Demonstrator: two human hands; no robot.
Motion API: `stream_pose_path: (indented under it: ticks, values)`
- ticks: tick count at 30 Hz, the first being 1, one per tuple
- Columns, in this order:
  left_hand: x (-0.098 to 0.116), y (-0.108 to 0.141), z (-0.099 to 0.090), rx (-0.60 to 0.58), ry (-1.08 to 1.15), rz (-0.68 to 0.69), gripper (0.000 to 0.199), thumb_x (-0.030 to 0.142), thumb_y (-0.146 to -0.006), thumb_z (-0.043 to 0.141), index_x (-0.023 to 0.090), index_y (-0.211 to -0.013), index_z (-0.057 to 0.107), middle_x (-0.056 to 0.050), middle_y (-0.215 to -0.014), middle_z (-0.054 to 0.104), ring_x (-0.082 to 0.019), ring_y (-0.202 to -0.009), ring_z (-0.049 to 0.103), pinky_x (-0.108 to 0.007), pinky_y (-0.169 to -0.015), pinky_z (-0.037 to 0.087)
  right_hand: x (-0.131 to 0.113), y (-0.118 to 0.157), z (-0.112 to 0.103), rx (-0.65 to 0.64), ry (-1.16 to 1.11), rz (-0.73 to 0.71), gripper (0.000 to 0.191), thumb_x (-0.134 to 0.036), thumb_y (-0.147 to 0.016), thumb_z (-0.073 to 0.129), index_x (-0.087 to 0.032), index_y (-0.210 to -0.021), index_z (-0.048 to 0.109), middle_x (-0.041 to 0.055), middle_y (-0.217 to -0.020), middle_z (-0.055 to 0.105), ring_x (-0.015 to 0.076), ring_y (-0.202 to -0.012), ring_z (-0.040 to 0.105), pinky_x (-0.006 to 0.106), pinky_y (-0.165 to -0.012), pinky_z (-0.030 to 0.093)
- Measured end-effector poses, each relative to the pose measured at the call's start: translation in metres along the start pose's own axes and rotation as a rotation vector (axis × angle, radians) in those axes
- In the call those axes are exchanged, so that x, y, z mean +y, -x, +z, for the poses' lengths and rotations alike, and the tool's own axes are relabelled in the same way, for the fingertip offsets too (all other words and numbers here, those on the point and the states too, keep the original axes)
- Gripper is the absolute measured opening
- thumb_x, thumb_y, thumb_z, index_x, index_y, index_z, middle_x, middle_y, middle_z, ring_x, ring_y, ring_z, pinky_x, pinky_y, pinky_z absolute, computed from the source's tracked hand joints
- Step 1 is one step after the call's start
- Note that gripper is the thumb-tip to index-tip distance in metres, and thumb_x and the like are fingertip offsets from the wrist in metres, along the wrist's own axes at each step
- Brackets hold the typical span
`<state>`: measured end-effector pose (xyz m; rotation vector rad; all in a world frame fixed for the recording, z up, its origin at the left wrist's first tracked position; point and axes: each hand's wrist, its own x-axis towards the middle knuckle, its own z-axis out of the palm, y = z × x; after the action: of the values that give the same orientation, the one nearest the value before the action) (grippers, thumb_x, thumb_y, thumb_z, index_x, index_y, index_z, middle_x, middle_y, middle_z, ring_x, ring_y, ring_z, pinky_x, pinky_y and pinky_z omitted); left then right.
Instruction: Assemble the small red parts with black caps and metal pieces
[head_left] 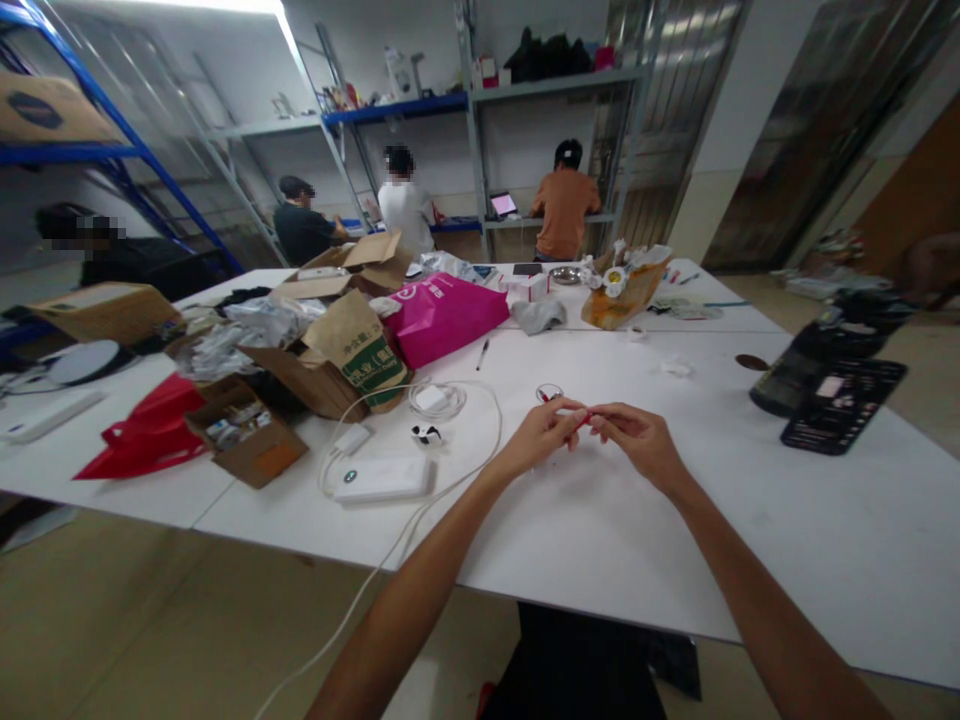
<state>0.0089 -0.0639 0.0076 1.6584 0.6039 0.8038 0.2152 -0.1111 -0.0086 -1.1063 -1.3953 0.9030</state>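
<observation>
Left hand (pixel 541 434) and right hand (pixel 641 440) are pinching a red piece (pixel 588 416) between them.
Both are curling nearly closed over the counter (pixel 585 545); a phone (pixel 844 407) is leaning to their right, people (pixel 562 212) are sitting beyond.

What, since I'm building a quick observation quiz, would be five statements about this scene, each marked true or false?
1. The bare left hand and bare right hand hold a small red item at their fingertips. True.
2. The slim black pen is in the right hand. False: it lies on the white table.
3. The glossy magenta bag is right of the brown paper bag with a green label. True.
4. The person in the orange-brown top faces the camera. False: their back is turned to it.
5. The white rectangular block with rounded corners lies left of both hands. True.
</observation>
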Motion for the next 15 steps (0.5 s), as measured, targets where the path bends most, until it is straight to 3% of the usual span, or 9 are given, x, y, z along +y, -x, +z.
stream_pose_path:
  ticks: [4,10,12,15]
  values:
    - [0.003,-0.001,-0.001,-0.028,0.062,0.039,0.063,0.067,-0.096,0.070,0.010,-0.122,0.069,-0.011,-0.084,0.077,-0.015,-0.071,0.063,-0.028,-0.069,0.047,-0.001,-0.001,0.000,0.113,-0.006,-0.026,0.047,-0.055,-0.086,0.083,-0.020,-0.116,0.074,0.0051,-0.093,0.077,0.0146,-0.077,0.071,0.030,-0.067,0.057]
    - [0.003,-0.003,-0.012,0.218,0.012,0.085,0.045,0.058,-0.099,0.070,0.014,-0.109,0.066,-0.014,-0.105,0.079,-0.017,-0.086,0.067,-0.028,-0.076,0.050,0.006,-0.008,-0.024,0.420,0.090,-0.118,0.044,-0.057,-0.086,0.083,-0.021,-0.105,0.065,0.0058,-0.097,0.075,0.0178,-0.084,0.074,0.031,-0.072,0.059]
    - [0.003,-0.003,-0.016,0.229,-0.102,0.103,0.040,0.053,-0.096,0.073,0.015,-0.107,0.069,-0.010,-0.105,0.075,-0.016,-0.088,0.065,-0.028,-0.078,0.050,0.012,-0.010,-0.041,0.413,0.252,-0.113,0.044,-0.060,-0.088,0.080,-0.022,-0.106,0.068,0.0064,-0.101,0.076,0.0185,-0.087,0.074,0.035,-0.079,0.061]
    - [0.003,0.000,-0.019,0.123,-0.247,0.133,0.038,0.043,-0.098,0.070,0.018,-0.127,0.069,-0.004,-0.095,0.070,-0.014,-0.080,0.062,-0.027,-0.076,0.049,0.021,-0.009,-0.068,0.289,0.515,-0.085,0.047,-0.067,-0.090,0.073,-0.022,-0.104,0.073,0.0076,-0.104,0.077,0.0202,-0.088,0.073,0.039,-0.084,0.061]
